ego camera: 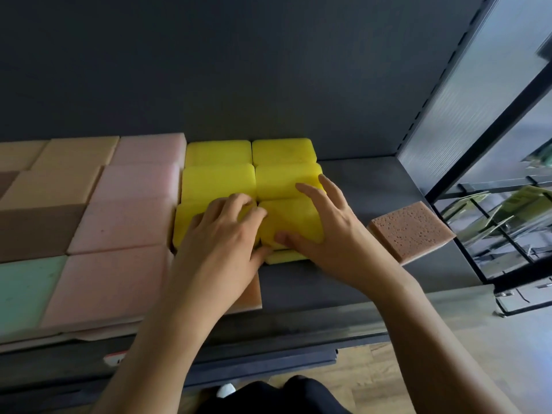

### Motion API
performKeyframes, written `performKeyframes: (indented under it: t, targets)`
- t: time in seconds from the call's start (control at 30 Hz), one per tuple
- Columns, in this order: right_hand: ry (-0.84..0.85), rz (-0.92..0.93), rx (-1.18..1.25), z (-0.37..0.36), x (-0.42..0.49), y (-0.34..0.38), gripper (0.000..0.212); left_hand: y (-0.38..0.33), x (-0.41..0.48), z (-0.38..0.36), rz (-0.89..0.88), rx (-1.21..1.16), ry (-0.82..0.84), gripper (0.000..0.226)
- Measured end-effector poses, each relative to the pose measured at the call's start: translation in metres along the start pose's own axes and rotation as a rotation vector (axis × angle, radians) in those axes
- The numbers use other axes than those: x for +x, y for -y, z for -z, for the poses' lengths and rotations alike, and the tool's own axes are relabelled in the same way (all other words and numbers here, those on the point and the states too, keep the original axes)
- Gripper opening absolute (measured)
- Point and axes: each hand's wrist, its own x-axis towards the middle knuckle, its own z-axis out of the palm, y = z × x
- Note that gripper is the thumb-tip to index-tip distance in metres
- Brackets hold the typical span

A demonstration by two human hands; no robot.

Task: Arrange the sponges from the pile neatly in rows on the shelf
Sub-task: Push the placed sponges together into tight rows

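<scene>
Yellow sponges [219, 180] lie in two columns on the dark shelf [373, 186], up against the back wall. My left hand [221, 243] sits on the front-left yellow sponge [183, 225]; its fingers curl down into the seam beside the front-right yellow sponge [294, 218]. My right hand [331, 231] lies spread over that front-right sponge, with straight fingers reaching back and the thumb against its front edge. A thinner yellow sponge [286, 256] shows underneath it. A porous orange-brown sponge [412, 231] lies loose to the right.
Rows of pink sponges [128, 222], tan sponges [59, 180], a brown sponge [33, 231] and a green sponge [27, 291] fill the shelf's left side. An orange sponge [249, 294] peeks out below my left wrist. A slotted shelf upright [433, 100] and glass panel stand at right.
</scene>
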Motion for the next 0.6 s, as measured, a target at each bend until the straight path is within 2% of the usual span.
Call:
performKeyframes:
  t: [0.1,0.2,0.43,0.6]
  targets:
    - [0.075,0.091,-0.154,0.007,-0.006,-0.001,0.1,-0.002,0.0,0.002,0.007,0.013,-0.015,0.05]
    - [-0.017,0.205,-0.379,0.01,-0.013,-0.001,0.093,-0.002,-0.001,0.003,0.009,0.011,-0.006,0.052]
    - [-0.179,0.294,-0.412,-0.006,-0.013,-0.002,0.072,-0.002,-0.002,0.007,0.015,-0.02,0.012,0.053]
    - [-0.17,0.307,-0.422,-0.009,-0.008,-0.001,0.07,0.0,-0.003,0.006,0.021,-0.047,0.005,0.058]
